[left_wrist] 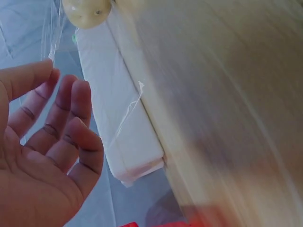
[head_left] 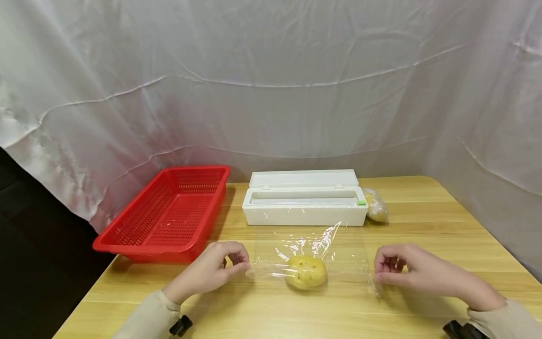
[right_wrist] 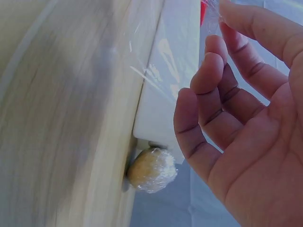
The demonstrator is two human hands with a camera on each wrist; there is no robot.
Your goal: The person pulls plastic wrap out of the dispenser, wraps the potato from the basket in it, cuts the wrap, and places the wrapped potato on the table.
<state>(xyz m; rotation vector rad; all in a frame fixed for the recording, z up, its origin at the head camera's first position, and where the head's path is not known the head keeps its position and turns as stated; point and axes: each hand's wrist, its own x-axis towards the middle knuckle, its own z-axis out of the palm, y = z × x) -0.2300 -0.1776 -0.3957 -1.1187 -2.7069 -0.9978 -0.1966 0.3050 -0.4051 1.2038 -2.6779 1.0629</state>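
A clear sheet of plastic wrap [head_left: 322,240] stretches between my two hands, in front of the white wrap box. My left hand [head_left: 218,266] pinches its left edge between thumb and forefinger; the other fingers are loosely bent in the left wrist view. Thumb and forefinger of my right hand [head_left: 419,270] pinch the right edge. Between the hands a yellow potato [head_left: 306,272] lies at the near part of the sheet, with shiny film glints across its left side. The white wrap box [head_left: 305,216] stands behind it with its lid raised and a green slider [head_left: 361,203] at the right end.
A red perforated basket [head_left: 203,226] stands at the left of the wooden table [head_left: 271,315]. Beside the box's right end sits a wrapped potato [head_left: 378,210], crinkled film around it. A grey curtain [head_left: 271,117] hangs behind the table.
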